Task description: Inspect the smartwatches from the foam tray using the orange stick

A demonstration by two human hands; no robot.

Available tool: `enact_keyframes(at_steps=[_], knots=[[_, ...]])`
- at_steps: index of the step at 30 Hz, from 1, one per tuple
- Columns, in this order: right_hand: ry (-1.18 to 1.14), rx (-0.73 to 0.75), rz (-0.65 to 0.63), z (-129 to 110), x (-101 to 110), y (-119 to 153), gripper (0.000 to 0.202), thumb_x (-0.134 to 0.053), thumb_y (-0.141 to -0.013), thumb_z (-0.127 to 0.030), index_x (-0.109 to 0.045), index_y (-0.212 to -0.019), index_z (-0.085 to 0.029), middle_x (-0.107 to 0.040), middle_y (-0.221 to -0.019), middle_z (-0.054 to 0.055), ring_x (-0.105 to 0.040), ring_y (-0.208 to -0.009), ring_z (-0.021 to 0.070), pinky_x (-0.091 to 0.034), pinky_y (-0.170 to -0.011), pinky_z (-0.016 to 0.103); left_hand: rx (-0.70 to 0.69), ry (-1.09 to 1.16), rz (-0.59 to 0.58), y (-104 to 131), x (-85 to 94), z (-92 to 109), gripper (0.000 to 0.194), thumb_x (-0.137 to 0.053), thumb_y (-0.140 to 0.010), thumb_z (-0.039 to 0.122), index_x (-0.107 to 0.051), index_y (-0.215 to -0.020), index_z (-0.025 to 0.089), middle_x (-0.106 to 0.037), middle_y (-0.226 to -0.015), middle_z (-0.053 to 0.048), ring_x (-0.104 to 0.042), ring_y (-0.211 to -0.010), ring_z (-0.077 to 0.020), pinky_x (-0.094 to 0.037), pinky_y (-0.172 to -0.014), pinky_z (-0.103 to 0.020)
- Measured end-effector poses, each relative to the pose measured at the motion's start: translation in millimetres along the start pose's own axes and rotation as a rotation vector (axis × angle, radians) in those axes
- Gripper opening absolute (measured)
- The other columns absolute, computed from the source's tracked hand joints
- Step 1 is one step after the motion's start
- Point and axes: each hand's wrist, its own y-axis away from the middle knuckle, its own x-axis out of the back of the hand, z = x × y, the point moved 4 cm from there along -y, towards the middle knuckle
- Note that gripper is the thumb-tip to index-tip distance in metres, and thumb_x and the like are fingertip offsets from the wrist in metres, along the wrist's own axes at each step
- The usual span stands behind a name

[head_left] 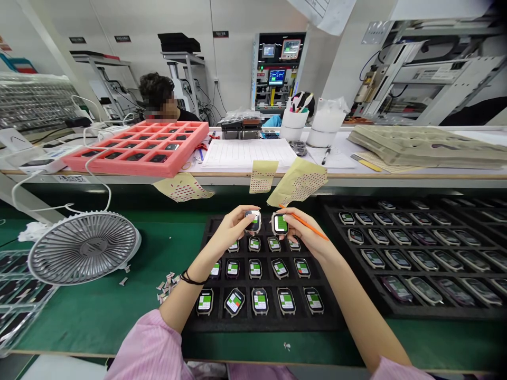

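Observation:
Between thumb and fingers, my left hand (236, 224) grips a smartwatch case (252, 221) without a strap, its screen lit. My right hand (301, 227) has hold of a second smartwatch case (280, 224) with a green and white screen. An orange pen-like stick (307, 224) also lies across the fingers of that hand. Both hands are above the far rows of a black foam tray (257, 323). In its compartments sit several more watch cases (260, 301), most showing green and white screens; one (234, 302) lies turned askew.
Another black tray (372, 303) of watch cases stands on the right. A grey fan (85, 248) and small loose pieces (168, 285) are at left. On the raised shelf are a pink foam tray (174, 163), paper sheets (245, 153) and egg-carton-like trays (428, 145). A person (158, 95) sits beyond.

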Motion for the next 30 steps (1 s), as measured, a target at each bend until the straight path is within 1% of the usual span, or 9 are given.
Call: enact_keyframes(at_steps=[2, 5, 9, 14, 17, 21, 24, 28, 30], knots=[[0.006, -0.011, 0.029, 0.8, -0.1, 0.0, 0.031, -0.067, -0.083, -0.045, -0.064, -0.100, -0.020, -0.061, -0.071, 0.000, -0.063, -0.057, 0.0152, -0.033, -0.039, 0.022, -0.001, 0.002, 0.001, 0.0, 0.0, -0.2, 0.040, -0.059, -0.084, 0.046, -0.063, -0.115, 0.019, -0.062, -0.091, -0.004, -0.045, -0.059, -0.0080, -0.030, -0.047, -0.020], [0.029, -0.035, 0.114, 2.4, 1.1, 0.3, 0.030, -0.073, -0.077, -0.046, -0.064, -0.091, -0.021, -0.057, -0.067, -0.002, -0.055, -0.050, 0.0113, -0.031, -0.038, 0.021, -0.005, 0.005, 0.001, -0.4, 0.2, -0.8, 0.041, -0.060, -0.084, 0.047, -0.063, -0.114, 0.019, -0.062, -0.089, -0.003, -0.045, -0.059, -0.0079, -0.030, -0.047, -0.020], [0.046, -0.068, 0.181, 3.3, 3.4, 1.0, 0.031, -0.079, -0.070, -0.044, -0.064, -0.086, -0.021, -0.054, -0.067, -0.003, -0.049, -0.052, 0.0097, -0.038, -0.043, 0.022, -0.007, 0.002, -0.006, -1.0, 0.2, -1.4, 0.042, -0.059, -0.084, 0.047, -0.063, -0.114, 0.018, -0.061, -0.087, -0.003, -0.045, -0.057, -0.0069, -0.030, -0.046, -0.019], [0.052, -0.047, 0.056, -0.2, 0.1, 2.0, 0.035, -0.081, -0.069, -0.035, -0.062, -0.096, -0.023, -0.062, -0.079, -0.001, -0.054, -0.058, 0.0111, -0.044, -0.051, 0.025, -0.008, 0.002, 0.001, -0.7, 0.8, -0.7, 0.042, -0.060, -0.084, 0.047, -0.063, -0.115, 0.018, -0.061, -0.086, -0.003, -0.047, -0.058, -0.0079, -0.030, -0.046, -0.020], [0.065, -0.029, -0.005, -1.5, -2.1, 2.4, 0.039, -0.081, -0.068, -0.028, -0.061, -0.101, -0.023, -0.064, -0.086, 0.000, -0.059, -0.067, 0.0131, -0.047, -0.055, 0.025, -0.009, 0.007, 0.001, -0.7, 1.2, -0.7, 0.042, -0.059, -0.084, 0.046, -0.062, -0.116, 0.018, -0.061, -0.089, -0.004, -0.048, -0.058, -0.0078, -0.030, -0.046, -0.019], [0.059, -0.006, -0.067, -2.2, -3.7, 2.9, 0.040, -0.077, -0.073, -0.029, -0.059, -0.109, -0.024, -0.064, -0.094, 0.004, -0.063, -0.071, 0.0163, -0.039, -0.044, 0.022, -0.013, -0.004, 0.010, -1.0, 1.9, -1.3, 0.041, -0.059, -0.085, 0.045, -0.063, -0.116, 0.018, -0.061, -0.090, -0.004, -0.046, -0.057, -0.0071, -0.030, -0.046, -0.019], [0.034, 0.024, -0.131, -4.1, -4.7, 4.1, 0.040, -0.071, -0.079, -0.030, -0.056, -0.116, -0.025, -0.062, -0.102, 0.006, -0.065, -0.075, 0.0179, -0.037, -0.042, 0.022, -0.015, 0.002, 0.010, -1.2, 1.9, -1.8, 0.041, -0.059, -0.085, 0.045, -0.063, -0.116, 0.018, -0.062, -0.092, -0.005, -0.049, -0.060, -0.0082, -0.029, -0.045, -0.019], [0.038, 0.036, -0.128, -6.1, -3.8, 5.2, 0.036, -0.065, -0.084, -0.032, -0.056, -0.118, -0.022, -0.062, -0.102, 0.007, -0.064, -0.073, 0.0171, -0.039, -0.043, 0.022, -0.014, 0.011, 0.010, -1.8, 1.7, -3.0, 0.041, -0.059, -0.086, 0.045, -0.062, -0.116, 0.019, -0.063, -0.094, -0.005, -0.051, -0.062, -0.0090, -0.030, -0.045, -0.018], [0.035, 0.030, -0.107, -5.7, -3.7, 4.7, 0.037, -0.067, -0.083, -0.033, -0.057, -0.116, -0.022, -0.063, -0.101, 0.007, -0.064, -0.072, 0.0168, -0.038, -0.043, 0.022, -0.024, 0.020, 0.001, -2.1, 1.6, -4.0, 0.040, -0.061, -0.085, 0.043, -0.060, -0.116, 0.018, -0.064, -0.099, -0.006, -0.054, -0.069, -0.0103, -0.036, -0.049, -0.018]])
